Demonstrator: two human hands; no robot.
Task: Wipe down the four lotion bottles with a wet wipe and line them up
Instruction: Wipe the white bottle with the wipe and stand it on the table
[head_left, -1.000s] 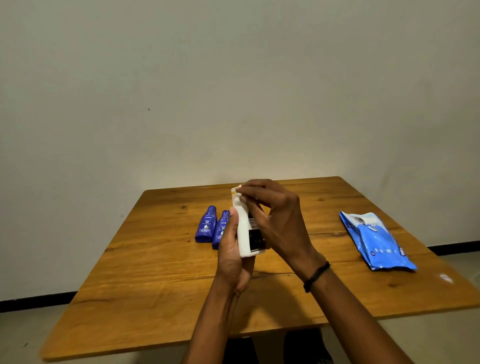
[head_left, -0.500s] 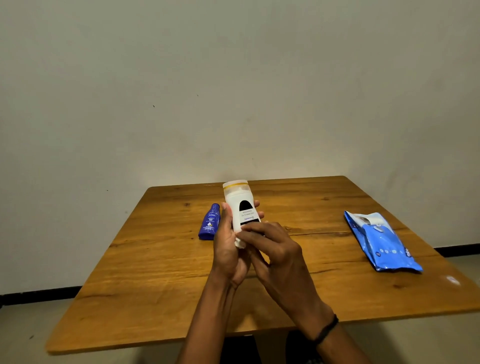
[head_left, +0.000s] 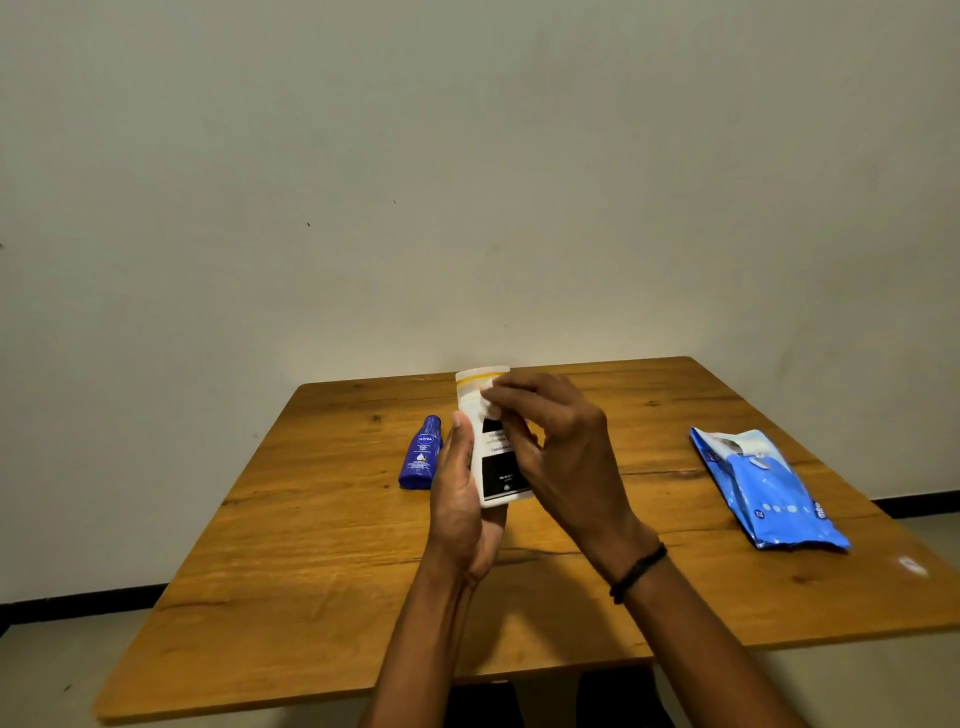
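Observation:
My left hand (head_left: 460, 499) holds a white lotion bottle (head_left: 493, 467) with a black label and a yellow band upright above the table's middle. My right hand (head_left: 556, 447) presses a small white wet wipe (head_left: 488, 402) against the bottle's upper front, just below the yellow band. A blue lotion bottle (head_left: 422, 454) lies on the table just left of my left hand, cap pointing away. Any other bottle behind my hands is hidden.
A blue wet-wipe pack (head_left: 769, 488) lies at the right side of the wooden table (head_left: 291, 561), its flap peeled back. A plain wall rises behind the table's far edge. A small white mark (head_left: 909, 564) sits near the right corner.
My right hand has moved up from the bottle's lower part to its top with the wipe. The bottle's black label faces me more fully now.

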